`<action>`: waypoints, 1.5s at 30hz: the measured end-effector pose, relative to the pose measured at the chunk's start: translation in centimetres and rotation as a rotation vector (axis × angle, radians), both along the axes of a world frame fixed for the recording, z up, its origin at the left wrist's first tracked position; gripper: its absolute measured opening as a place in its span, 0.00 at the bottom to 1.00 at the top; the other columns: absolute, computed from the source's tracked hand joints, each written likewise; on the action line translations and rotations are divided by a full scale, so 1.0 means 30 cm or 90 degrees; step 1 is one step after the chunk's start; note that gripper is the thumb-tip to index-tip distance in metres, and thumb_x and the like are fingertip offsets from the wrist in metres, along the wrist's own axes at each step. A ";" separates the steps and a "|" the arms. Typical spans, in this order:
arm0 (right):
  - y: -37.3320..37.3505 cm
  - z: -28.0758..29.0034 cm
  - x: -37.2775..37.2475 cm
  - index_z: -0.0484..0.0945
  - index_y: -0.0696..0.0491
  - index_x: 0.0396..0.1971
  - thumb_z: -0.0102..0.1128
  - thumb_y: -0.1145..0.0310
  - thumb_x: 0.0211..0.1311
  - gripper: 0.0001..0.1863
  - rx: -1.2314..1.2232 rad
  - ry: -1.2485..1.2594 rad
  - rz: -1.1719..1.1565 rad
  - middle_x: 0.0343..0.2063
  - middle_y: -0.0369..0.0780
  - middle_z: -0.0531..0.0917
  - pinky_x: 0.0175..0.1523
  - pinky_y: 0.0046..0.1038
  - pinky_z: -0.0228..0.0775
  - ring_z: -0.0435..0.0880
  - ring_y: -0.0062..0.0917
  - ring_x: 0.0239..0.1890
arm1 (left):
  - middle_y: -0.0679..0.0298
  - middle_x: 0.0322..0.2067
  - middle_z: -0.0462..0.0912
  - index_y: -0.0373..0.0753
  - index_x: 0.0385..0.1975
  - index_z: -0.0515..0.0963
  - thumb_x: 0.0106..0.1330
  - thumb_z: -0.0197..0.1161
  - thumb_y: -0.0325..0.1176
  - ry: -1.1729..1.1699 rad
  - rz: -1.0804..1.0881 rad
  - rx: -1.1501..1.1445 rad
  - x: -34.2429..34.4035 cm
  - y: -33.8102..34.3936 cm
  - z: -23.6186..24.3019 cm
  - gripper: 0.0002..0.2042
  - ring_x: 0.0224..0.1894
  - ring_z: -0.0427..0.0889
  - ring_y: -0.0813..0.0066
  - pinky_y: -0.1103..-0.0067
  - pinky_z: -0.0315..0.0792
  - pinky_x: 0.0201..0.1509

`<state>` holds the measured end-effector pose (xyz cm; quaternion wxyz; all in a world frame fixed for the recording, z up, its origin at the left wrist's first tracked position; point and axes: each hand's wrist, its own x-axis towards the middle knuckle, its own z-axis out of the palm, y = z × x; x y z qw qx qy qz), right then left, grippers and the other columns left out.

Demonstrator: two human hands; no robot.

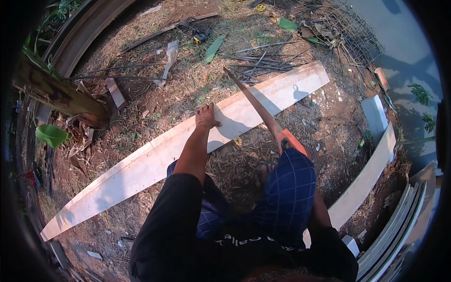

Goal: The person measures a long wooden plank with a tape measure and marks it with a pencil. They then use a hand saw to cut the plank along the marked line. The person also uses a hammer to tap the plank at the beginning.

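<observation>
A long pale wooden board (pixel 167 145) lies slantwise on the ground, from the near left to the far right. My left hand (pixel 205 116) presses down on it near the middle, fingers spread at its far edge. Across the board, right of that hand, runs a handsaw (pixel 256 104) with a rusty blade and an orange handle (pixel 289 140); the tip reaches past the far edge. The handle disappears behind my right knee (pixel 295 176) in blue checked cloth. My right forearm (pixel 321 211) leads up behind the same knee, which hides the right hand and its fingers.
Metal rods (pixel 263 61) and wire mesh (pixel 359 35) lie beyond the board. A tree trunk (pixel 61 91) stands at left. At right are another narrow board (pixel 364 185), a white panel piece (pixel 375 117) and stacked sheets (pixel 399 230) beside a wall (pixel 404 61).
</observation>
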<state>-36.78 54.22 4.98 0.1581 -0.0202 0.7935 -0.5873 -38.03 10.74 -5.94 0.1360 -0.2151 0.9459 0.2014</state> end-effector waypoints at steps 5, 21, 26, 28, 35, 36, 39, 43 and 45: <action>-0.022 0.026 0.084 0.77 0.60 0.61 0.66 0.66 0.62 0.27 0.018 0.015 0.010 0.45 0.43 0.85 0.54 0.32 0.73 0.83 0.26 0.46 | 0.56 0.73 0.62 0.45 0.76 0.53 0.42 0.83 0.56 -0.009 0.007 0.016 0.003 -0.003 0.005 0.61 0.76 0.59 0.57 0.57 0.52 0.78; -0.118 -0.149 0.092 0.73 0.54 0.66 0.65 0.69 0.63 0.30 -0.014 -0.023 0.140 0.49 0.42 0.85 0.55 0.31 0.73 0.84 0.27 0.50 | 0.55 0.71 0.64 0.48 0.74 0.58 0.38 0.85 0.53 -0.021 0.027 0.003 -0.022 -0.002 -0.029 0.59 0.74 0.60 0.50 0.54 0.55 0.77; -0.034 -0.158 0.123 0.71 0.52 0.68 0.64 0.70 0.63 0.31 -0.044 -0.049 0.155 0.51 0.42 0.85 0.56 0.31 0.73 0.84 0.28 0.51 | 0.52 0.70 0.65 0.52 0.76 0.55 0.37 0.85 0.53 -0.025 0.034 0.017 -0.026 -0.006 -0.032 0.61 0.73 0.62 0.46 0.51 0.55 0.75; 0.049 -0.125 0.177 0.71 0.51 0.69 0.64 0.71 0.63 0.32 -0.045 -0.076 0.145 0.51 0.42 0.85 0.56 0.31 0.73 0.84 0.28 0.52 | 0.51 0.71 0.64 0.52 0.76 0.54 0.37 0.85 0.52 -0.043 0.038 0.045 -0.024 -0.015 -0.008 0.61 0.73 0.63 0.45 0.49 0.56 0.74; 0.098 -0.200 0.151 0.67 0.46 0.72 0.65 0.73 0.61 0.37 -0.028 -0.062 0.217 0.53 0.46 0.86 0.56 0.32 0.75 0.87 0.31 0.53 | 0.49 0.60 0.76 0.34 0.73 0.56 0.39 0.86 0.44 0.012 -0.024 0.038 -0.033 -0.037 -0.106 0.60 0.64 0.74 0.58 0.69 0.70 0.67; -0.012 -0.208 0.075 0.66 0.45 0.72 0.67 0.72 0.60 0.39 -0.074 0.011 0.229 0.51 0.49 0.86 0.53 0.32 0.76 0.88 0.32 0.50 | 0.51 0.59 0.77 0.31 0.73 0.55 0.40 0.87 0.41 0.036 -0.036 0.042 -0.036 -0.043 -0.120 0.59 0.61 0.76 0.61 0.71 0.71 0.65; -0.295 -0.295 -0.113 0.67 0.46 0.72 0.67 0.72 0.60 0.38 -0.140 0.142 0.192 0.52 0.50 0.86 0.53 0.30 0.77 0.89 0.33 0.49 | 0.54 0.54 0.78 0.30 0.67 0.62 0.43 0.86 0.36 0.076 -0.063 0.104 -0.068 -0.049 -0.146 0.50 0.56 0.77 0.63 0.69 0.73 0.61; -0.117 -0.260 -0.008 0.66 0.49 0.72 0.69 0.71 0.61 0.38 -0.135 0.065 0.216 0.56 0.49 0.84 0.57 0.30 0.77 0.87 0.34 0.54 | 0.54 0.51 0.79 0.30 0.65 0.64 0.44 0.85 0.37 0.049 -0.056 0.093 -0.042 -0.069 -0.140 0.48 0.53 0.78 0.61 0.69 0.74 0.59; 0.104 -0.183 0.125 0.62 0.50 0.74 0.69 0.70 0.62 0.40 -0.068 0.040 0.306 0.63 0.48 0.78 0.63 0.30 0.74 0.82 0.32 0.61 | 0.52 0.49 0.80 0.30 0.65 0.64 0.43 0.85 0.40 0.065 -0.028 0.058 -0.004 -0.099 -0.147 0.49 0.53 0.79 0.60 0.68 0.74 0.60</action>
